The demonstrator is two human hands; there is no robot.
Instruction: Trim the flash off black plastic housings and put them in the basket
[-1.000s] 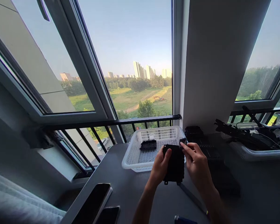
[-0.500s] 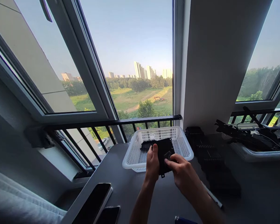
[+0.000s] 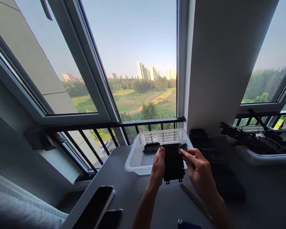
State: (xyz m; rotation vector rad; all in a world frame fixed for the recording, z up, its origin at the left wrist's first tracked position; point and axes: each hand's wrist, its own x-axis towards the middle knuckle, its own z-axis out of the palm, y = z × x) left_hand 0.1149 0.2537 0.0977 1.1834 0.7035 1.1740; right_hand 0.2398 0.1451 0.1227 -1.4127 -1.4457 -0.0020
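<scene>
A flat black rectangular plastic part (image 3: 173, 162) with small tabs along its lower edge is gripped at its left side by my left hand (image 3: 158, 167), thumb on its face. Between the fingertips of my right hand (image 3: 198, 168) is a small dark grey pad (image 3: 182, 148), at the part's upper right corner; whether it touches the part I cannot tell. Behind the held part stands a white plastic basket (image 3: 135, 156), with another black plastic part (image 3: 151, 147) inside it. Below my right hand a thin dark flat tool (image 3: 193, 196) lies on the table.
Two phones (image 3: 95, 205) (image 3: 111, 219) rest at the table's left front, and a dark blue object (image 3: 188, 224) at the front edge. Stacked black parts (image 3: 219, 168) stand to the right. Beyond them is another white basket (image 3: 259, 159) heaped with black pieces and cables. Railing (image 3: 152, 121) and window lie behind.
My right hand has moved right and up with the grey pad, from the middle of the black part to its upper right corner. The part now faces me more squarely.
</scene>
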